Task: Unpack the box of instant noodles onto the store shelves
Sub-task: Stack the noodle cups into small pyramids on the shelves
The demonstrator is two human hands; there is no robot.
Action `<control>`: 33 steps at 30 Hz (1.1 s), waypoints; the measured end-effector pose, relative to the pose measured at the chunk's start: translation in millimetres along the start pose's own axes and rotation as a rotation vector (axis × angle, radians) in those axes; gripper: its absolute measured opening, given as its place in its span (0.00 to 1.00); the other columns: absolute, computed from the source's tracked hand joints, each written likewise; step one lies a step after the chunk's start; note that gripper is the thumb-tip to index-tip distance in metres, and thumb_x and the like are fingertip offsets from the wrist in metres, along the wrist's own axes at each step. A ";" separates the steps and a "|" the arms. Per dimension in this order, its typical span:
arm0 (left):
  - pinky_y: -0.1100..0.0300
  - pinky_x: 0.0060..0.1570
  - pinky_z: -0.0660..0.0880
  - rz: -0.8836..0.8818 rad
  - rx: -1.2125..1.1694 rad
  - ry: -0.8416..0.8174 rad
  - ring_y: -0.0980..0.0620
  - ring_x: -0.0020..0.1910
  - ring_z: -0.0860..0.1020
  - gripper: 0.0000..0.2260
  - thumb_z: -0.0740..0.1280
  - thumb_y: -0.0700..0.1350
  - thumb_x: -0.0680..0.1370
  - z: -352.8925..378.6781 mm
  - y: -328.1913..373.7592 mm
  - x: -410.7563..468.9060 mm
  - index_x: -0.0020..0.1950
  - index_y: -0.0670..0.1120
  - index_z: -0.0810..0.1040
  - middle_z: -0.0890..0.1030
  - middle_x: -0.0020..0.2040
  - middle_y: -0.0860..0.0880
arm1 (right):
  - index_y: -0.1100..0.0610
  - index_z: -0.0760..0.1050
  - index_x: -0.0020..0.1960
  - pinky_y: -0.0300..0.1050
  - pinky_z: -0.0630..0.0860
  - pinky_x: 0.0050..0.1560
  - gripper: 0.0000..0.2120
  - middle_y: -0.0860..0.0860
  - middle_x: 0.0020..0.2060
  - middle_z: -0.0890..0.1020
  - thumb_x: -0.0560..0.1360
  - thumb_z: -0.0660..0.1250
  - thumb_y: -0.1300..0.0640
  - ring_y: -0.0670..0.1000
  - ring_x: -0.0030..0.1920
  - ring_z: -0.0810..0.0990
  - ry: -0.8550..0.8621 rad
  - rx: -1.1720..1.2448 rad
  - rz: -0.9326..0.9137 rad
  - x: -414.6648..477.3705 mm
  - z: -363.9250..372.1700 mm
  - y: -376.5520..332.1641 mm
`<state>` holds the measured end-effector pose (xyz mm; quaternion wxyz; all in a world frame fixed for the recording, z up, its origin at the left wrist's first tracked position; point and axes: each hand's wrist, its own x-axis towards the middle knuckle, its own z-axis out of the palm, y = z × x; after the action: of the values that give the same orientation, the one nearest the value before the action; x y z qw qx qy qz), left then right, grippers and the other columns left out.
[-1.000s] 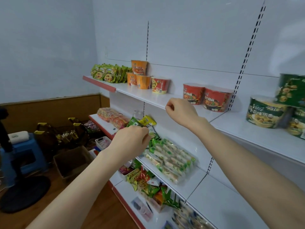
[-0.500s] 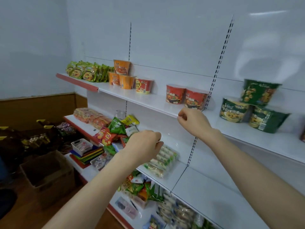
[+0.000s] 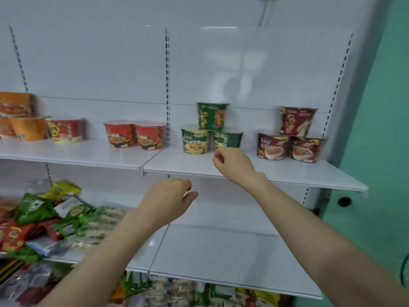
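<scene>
Hovering before the green noodle cups (image 3: 212, 117), the right hand (image 3: 235, 165) and left hand (image 3: 169, 201) hold nothing, fingers loosely curled.

shelf (image 3: 243, 171): glossy white metal | snack packets (image 3: 44, 218): shiny plastic | back panel (image 3: 254, 63): reflective

Small shop, white slotted-upright retail shelving (image 3: 243, 171), instant noodle cups (image 3: 135, 135) faced in rows & stacked by flavour, snack pkts (image 3: 51, 216) piled on lower shelf, green wall (image 3: 385, 107) at right
</scene>
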<state>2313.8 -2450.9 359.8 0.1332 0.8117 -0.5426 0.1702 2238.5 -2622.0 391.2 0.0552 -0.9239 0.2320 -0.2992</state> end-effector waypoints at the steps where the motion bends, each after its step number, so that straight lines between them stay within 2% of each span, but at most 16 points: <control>1: 0.56 0.44 0.72 0.021 -0.016 -0.002 0.47 0.50 0.77 0.16 0.55 0.55 0.80 3.8 13.7 11.4 0.55 0.45 0.74 0.80 0.51 0.47 | 0.60 0.75 0.50 0.46 0.70 0.40 0.11 0.57 0.47 0.81 0.78 0.57 0.55 0.58 0.47 0.77 0.006 -0.020 0.028 -2.4 -7.5 18.1; 8: 0.55 0.47 0.73 0.114 -0.097 0.033 0.47 0.51 0.76 0.15 0.56 0.54 0.80 37.7 110.5 91.8 0.57 0.45 0.74 0.79 0.52 0.47 | 0.60 0.76 0.50 0.48 0.73 0.43 0.11 0.56 0.47 0.82 0.77 0.58 0.55 0.58 0.48 0.78 0.052 -0.088 0.150 -7.1 -54.3 149.1; 11: 0.54 0.48 0.74 0.106 -0.098 0.064 0.46 0.51 0.76 0.15 0.56 0.54 0.80 50.0 144.8 124.7 0.59 0.46 0.73 0.79 0.53 0.47 | 0.60 0.76 0.50 0.51 0.75 0.45 0.11 0.55 0.47 0.82 0.78 0.58 0.55 0.57 0.48 0.79 0.058 -0.093 0.158 -3.3 -71.5 194.1; 14: 0.55 0.48 0.73 0.073 -0.114 0.091 0.46 0.52 0.77 0.15 0.57 0.53 0.80 61.8 170.1 154.9 0.60 0.46 0.73 0.80 0.53 0.47 | 0.59 0.76 0.51 0.49 0.74 0.46 0.10 0.54 0.47 0.82 0.78 0.59 0.55 0.56 0.49 0.78 0.069 -0.103 0.157 1.1 -82.4 233.8; 23: 0.56 0.47 0.74 -0.008 -0.129 0.078 0.45 0.52 0.78 0.14 0.60 0.52 0.79 84.7 194.8 231.5 0.60 0.46 0.74 0.81 0.54 0.47 | 0.57 0.76 0.52 0.48 0.75 0.45 0.10 0.52 0.49 0.82 0.77 0.60 0.53 0.53 0.48 0.79 0.060 -0.118 0.238 25.1 -80.0 320.3; 27: 0.55 0.47 0.75 -0.062 -0.153 0.023 0.44 0.50 0.79 0.17 0.61 0.54 0.78 99.6 187.9 263.5 0.60 0.44 0.74 0.81 0.53 0.44 | 0.57 0.76 0.52 0.44 0.74 0.43 0.13 0.52 0.46 0.82 0.77 0.62 0.48 0.54 0.46 0.79 0.084 -0.131 0.333 34.0 -76.5 344.4; 29: 0.58 0.43 0.73 -0.091 -0.176 -0.030 0.45 0.48 0.78 0.17 0.62 0.56 0.77 108.3 186.7 277.5 0.56 0.43 0.73 0.81 0.51 0.44 | 0.58 0.76 0.51 0.42 0.70 0.39 0.16 0.53 0.44 0.81 0.76 0.63 0.45 0.55 0.47 0.80 0.060 -0.134 0.410 37.9 -73.3 358.2; 30: 0.60 0.40 0.70 -0.109 -0.198 -0.055 0.45 0.44 0.77 0.16 0.62 0.57 0.77 112.0 187.8 283.3 0.51 0.44 0.73 0.80 0.47 0.45 | 0.58 0.77 0.52 0.42 0.70 0.39 0.17 0.54 0.45 0.81 0.75 0.63 0.44 0.56 0.48 0.80 0.040 -0.129 0.441 40.0 -71.9 364.0; 31: 0.61 0.37 0.68 -0.130 -0.225 -0.080 0.47 0.40 0.75 0.15 0.63 0.58 0.76 115.3 189.6 288.1 0.46 0.46 0.70 0.76 0.43 0.46 | 0.58 0.77 0.54 0.42 0.70 0.40 0.19 0.54 0.47 0.82 0.75 0.64 0.43 0.56 0.49 0.80 0.019 -0.117 0.469 41.4 -71.0 368.4; 33: 0.61 0.34 0.65 -0.164 -0.270 -0.120 0.48 0.39 0.72 0.17 0.63 0.59 0.75 121.7 192.9 297.8 0.43 0.47 0.65 0.71 0.40 0.47 | 0.57 0.76 0.58 0.42 0.70 0.43 0.21 0.55 0.53 0.81 0.74 0.64 0.42 0.56 0.52 0.79 -0.015 -0.074 0.516 43.2 -69.8 374.1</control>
<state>2256.3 -2821.0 380.9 0.2220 0.8366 -0.4995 0.0355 2080.9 -2970.9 380.8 0.0977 -0.8377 0.4703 -0.2599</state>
